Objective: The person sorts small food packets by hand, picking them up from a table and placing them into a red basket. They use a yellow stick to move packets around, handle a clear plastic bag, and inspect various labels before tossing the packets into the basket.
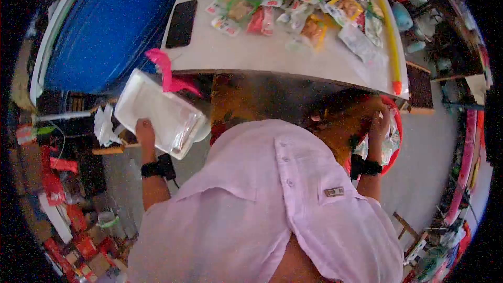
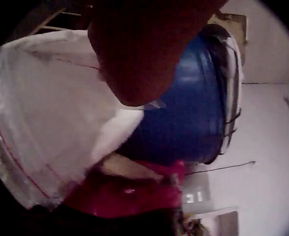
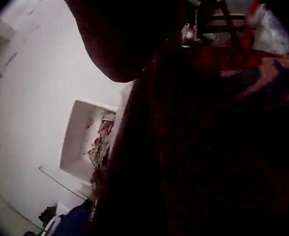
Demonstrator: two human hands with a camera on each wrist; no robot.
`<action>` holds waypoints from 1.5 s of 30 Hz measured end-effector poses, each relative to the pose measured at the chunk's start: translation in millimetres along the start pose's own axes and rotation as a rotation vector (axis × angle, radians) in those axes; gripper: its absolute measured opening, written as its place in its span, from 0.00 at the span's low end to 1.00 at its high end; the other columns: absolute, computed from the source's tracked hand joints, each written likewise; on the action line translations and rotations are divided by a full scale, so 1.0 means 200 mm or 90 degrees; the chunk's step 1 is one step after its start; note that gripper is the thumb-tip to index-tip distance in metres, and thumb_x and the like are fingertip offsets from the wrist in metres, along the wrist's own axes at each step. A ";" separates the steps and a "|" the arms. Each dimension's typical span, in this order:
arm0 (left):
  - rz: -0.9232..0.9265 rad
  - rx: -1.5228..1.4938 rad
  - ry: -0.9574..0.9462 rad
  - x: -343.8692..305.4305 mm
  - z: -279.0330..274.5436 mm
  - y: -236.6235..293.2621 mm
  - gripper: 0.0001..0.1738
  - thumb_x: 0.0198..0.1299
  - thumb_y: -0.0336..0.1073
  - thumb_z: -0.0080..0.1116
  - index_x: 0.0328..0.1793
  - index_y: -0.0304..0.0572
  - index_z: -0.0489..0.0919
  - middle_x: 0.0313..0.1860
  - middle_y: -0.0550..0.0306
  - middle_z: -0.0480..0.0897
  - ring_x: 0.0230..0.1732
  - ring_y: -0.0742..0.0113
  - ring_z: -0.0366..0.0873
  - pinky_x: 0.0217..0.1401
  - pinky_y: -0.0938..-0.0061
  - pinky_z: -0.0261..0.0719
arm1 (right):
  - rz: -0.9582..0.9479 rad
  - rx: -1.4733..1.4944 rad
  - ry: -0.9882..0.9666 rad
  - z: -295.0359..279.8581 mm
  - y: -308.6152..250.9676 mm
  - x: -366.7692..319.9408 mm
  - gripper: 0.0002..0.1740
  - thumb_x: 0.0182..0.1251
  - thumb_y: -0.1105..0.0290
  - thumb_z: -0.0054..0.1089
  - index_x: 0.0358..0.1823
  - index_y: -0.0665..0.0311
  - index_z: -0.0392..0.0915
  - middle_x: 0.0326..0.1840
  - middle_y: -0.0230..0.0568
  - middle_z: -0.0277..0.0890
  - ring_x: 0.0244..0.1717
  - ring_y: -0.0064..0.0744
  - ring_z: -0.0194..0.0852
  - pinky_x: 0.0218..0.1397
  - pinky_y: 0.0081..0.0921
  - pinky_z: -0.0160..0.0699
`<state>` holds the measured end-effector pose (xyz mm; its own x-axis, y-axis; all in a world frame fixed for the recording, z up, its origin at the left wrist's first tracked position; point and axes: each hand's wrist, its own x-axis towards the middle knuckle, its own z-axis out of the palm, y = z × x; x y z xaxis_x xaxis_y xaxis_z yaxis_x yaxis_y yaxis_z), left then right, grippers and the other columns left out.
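My left hand [image 1: 145,133] grips the near edge of a white rectangular tub [image 1: 139,91], tilted beside the table's left front corner. Clear plastic with a red stripe [image 2: 19,164] shows on this white tub in the left wrist view. A bright pink plastic bag [image 1: 166,71] hangs at the table corner, overlapping the tub's far edge. My right hand [image 1: 380,123] is low on the right, over a red basin [image 1: 400,131] that has small packets [image 1: 390,144] in it. Its fingers are blurred in the head view and dark in the right wrist view, so I cannot tell what they hold.
On the white table [image 1: 236,55] lie many small food packets [image 1: 262,21], a black phone [image 1: 182,23] and a yellow tube-like strip [image 1: 390,36] along the right edge. A large blue container [image 1: 105,26] stands left of the table. Boxes [image 1: 86,243] crowd the floor at lower left.
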<state>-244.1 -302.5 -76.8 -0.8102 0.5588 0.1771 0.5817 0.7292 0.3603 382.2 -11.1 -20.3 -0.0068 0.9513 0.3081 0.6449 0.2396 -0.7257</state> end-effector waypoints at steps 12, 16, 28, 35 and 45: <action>0.262 -0.365 -0.114 0.12 -0.23 1.35 0.08 0.45 0.34 0.52 0.22 0.37 0.68 0.18 0.57 0.69 0.21 0.71 0.64 0.24 0.77 0.64 | -0.082 0.237 -0.125 0.34 -0.67 0.19 0.11 0.50 0.73 0.50 0.37 0.64 0.67 0.35 0.40 0.69 0.36 0.31 0.67 0.39 0.25 0.66; 0.348 -0.351 -0.235 -0.02 -0.07 1.73 0.10 0.43 0.36 0.51 0.23 0.36 0.67 0.19 0.48 0.70 0.22 0.57 0.68 0.25 0.68 0.64 | -0.118 0.218 -0.284 0.63 -0.92 0.18 0.14 0.50 0.66 0.50 0.37 0.66 0.67 0.35 0.42 0.68 0.37 0.35 0.66 0.41 0.28 0.65; 0.363 -0.439 -0.437 -0.17 0.06 1.86 0.12 0.48 0.35 0.48 0.38 0.37 0.69 0.30 0.57 0.74 0.30 0.66 0.71 0.34 0.76 0.68 | -0.444 0.136 -0.350 1.04 -0.81 0.20 0.13 0.52 0.65 0.49 0.32 0.70 0.68 0.26 0.37 0.69 0.28 0.28 0.66 0.29 0.25 0.66; 0.034 -0.777 -0.701 -0.14 0.17 1.80 0.08 0.51 0.32 0.44 0.35 0.37 0.70 0.23 0.62 0.72 0.23 0.75 0.67 0.23 0.82 0.66 | -0.523 -0.056 -0.402 1.00 -0.85 0.21 0.12 0.50 0.68 0.52 0.31 0.72 0.68 0.26 0.38 0.68 0.26 0.27 0.68 0.29 0.24 0.69; 0.177 -0.543 -0.450 -0.15 0.18 1.81 0.05 0.47 0.31 0.47 0.29 0.38 0.70 0.21 0.62 0.71 0.21 0.74 0.67 0.23 0.80 0.66 | 0.121 0.560 -0.419 0.99 -0.97 0.15 0.05 0.39 0.72 0.51 0.21 0.63 0.69 0.20 0.38 0.66 0.23 0.35 0.65 0.27 0.29 0.63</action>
<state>-6.9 -40.5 14.8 -0.2821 0.9530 -0.1104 0.2767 0.1911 0.9418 106.6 9.1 7.4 -0.5375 0.8416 -0.0522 -0.0851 -0.1157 -0.9896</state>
